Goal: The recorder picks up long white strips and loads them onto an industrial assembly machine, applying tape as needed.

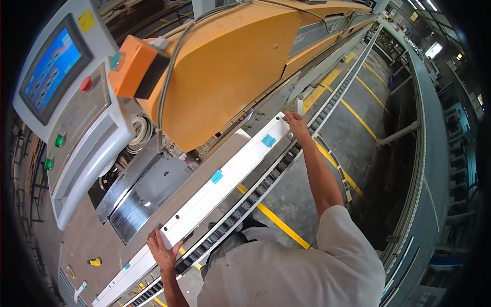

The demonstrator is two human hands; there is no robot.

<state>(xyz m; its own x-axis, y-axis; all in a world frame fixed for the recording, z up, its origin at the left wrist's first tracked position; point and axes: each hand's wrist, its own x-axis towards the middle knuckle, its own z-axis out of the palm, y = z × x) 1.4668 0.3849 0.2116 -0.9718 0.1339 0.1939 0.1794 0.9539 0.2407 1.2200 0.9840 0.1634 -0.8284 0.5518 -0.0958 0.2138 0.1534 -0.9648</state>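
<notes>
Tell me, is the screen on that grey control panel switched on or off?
On: the screen glows blue, with rows of small icons showing across it.

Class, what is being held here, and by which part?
A long white board, held at opposite ends: left hand at the lower-left, right hand at the upper-right.

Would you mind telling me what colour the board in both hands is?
The board is white with turquoise patches, seen best in the head view.
</notes>
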